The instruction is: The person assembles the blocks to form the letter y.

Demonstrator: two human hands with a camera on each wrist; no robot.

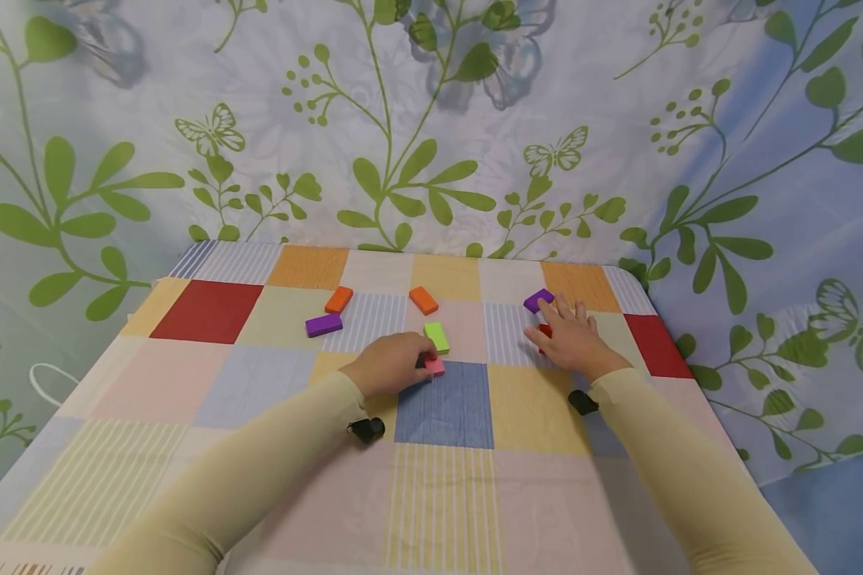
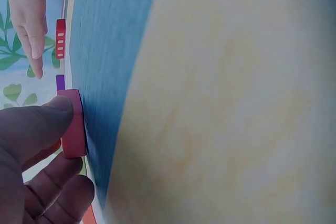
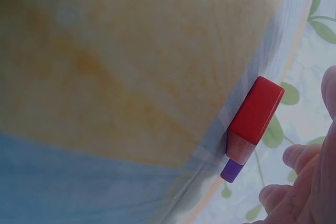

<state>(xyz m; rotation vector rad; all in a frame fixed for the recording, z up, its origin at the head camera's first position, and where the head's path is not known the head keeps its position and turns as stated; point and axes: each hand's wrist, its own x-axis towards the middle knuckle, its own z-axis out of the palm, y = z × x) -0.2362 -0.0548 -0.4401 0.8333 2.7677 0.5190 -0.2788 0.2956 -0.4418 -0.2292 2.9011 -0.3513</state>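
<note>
My left hand point(image 1: 390, 363) pinches a small pink block point(image 2: 74, 124) between thumb and fingers, low over the blue patch of the cloth. Just beyond its fingertips lies a lime green block point(image 1: 436, 338). Over on the right, my right hand point(image 1: 577, 339) hovers with spread fingers above a red block point(image 3: 256, 111), which it partly hides in the head view. Its fingers stand apart from that block in the right wrist view. A purple block point(image 1: 537, 301) lies right by the right fingertips, farther back.
Two orange blocks point(image 1: 339, 300) and another purple block point(image 1: 324, 325) lie toward the back of the table, left and centre. A patchwork cloth point(image 1: 439, 511) covers the tabletop. Behind it hangs a leaf-print curtain point(image 1: 259, 160). At the left edge a white cable point(image 1: 43, 383) loops out.
</note>
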